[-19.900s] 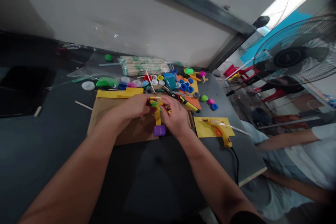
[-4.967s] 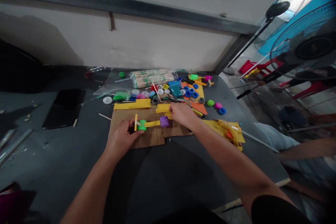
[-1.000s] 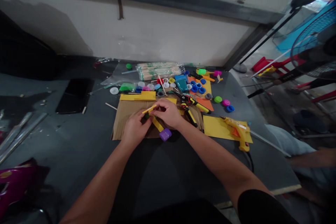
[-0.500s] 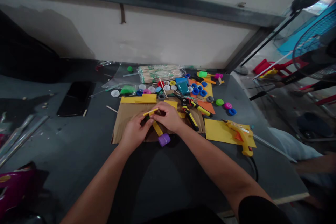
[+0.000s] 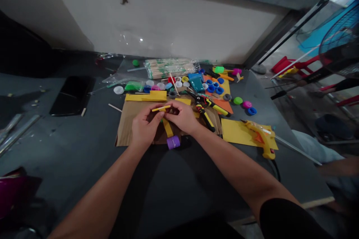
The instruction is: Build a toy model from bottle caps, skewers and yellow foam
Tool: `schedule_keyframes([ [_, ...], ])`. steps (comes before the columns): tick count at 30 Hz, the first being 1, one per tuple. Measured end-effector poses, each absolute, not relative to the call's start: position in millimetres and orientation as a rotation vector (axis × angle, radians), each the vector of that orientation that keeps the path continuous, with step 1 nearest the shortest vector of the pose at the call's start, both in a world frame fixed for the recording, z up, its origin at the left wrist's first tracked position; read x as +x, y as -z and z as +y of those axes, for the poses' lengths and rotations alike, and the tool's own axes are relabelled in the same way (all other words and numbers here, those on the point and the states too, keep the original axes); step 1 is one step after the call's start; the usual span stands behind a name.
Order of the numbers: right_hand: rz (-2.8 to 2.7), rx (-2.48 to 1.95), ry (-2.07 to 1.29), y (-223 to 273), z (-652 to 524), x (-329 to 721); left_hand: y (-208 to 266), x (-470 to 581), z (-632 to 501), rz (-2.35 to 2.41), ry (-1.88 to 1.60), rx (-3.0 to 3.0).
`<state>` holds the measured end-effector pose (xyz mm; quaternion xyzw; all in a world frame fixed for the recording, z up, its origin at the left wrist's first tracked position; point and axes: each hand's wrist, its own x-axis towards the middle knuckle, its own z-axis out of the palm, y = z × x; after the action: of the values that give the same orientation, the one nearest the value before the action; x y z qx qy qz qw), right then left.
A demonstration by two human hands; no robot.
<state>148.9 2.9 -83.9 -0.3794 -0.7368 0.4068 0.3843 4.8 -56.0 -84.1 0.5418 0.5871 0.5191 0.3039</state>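
Note:
Between my left hand (image 5: 146,125) and my right hand (image 5: 182,117) is a small yellow strip (image 5: 160,108) with a pale stick along its top. The fingers of both hands pinch it from either end. Just below, a second yellow strip (image 5: 168,128) slants down to a purple bottle cap (image 5: 173,142); whether it joins the held strip is hidden by my fingers. A bit of green shows under my fingertips. Brown cardboard (image 5: 126,127) lies beneath my hands, and black-and-yellow pliers (image 5: 206,115) rest on its right part.
A yellow glue gun (image 5: 262,136) lies on yellow card (image 5: 232,131) to the right. Several bottle caps (image 5: 211,87) and a bag of wooden sticks (image 5: 169,68) are at the back. A phone (image 5: 72,97) lies left. Part of another person (image 5: 314,147) is at the right edge.
The held strip has turned from tilted to nearly level, and my hands have closed in around it slightly. The whole view has shifted a little downward.

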Motion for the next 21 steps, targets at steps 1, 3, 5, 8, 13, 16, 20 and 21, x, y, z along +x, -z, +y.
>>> schedule_keyframes([
  [1,-1.880,-0.963,-1.048,83.9,2.2,149.4,84.0,4.6,-55.8,1.547,-1.389,1.430],
  [3,-1.883,-0.958,-1.058,82.8,0.7,151.6,83.0,4.5,-56.2,1.540,-1.394,1.444],
  [5,-1.863,-0.952,-1.069,81.4,-0.4,154.7,82.0,4.4,-57.2,1.571,-1.365,1.471],
  [8,-1.829,-0.936,-1.077,80.6,-0.6,159.1,82.5,3.5,-59.1,1.653,-1.292,1.503],
  [13,-1.881,-0.947,-0.990,81.8,2.1,163.0,86.3,0.9,-60.2,1.712,-1.241,1.616],
  [16,-1.913,-0.964,-0.955,80.7,2.8,163.4,86.4,0.7,-60.7,1.749,-1.198,1.672],
  [20,-1.954,-0.984,-0.921,78.1,1.6,162.6,86.0,1.8,-61.4,1.744,-1.180,1.669],
  [21,-1.958,-0.987,-0.916,77.7,1.3,162.4,86.0,2.1,-61.4,1.741,-1.180,1.663],
])
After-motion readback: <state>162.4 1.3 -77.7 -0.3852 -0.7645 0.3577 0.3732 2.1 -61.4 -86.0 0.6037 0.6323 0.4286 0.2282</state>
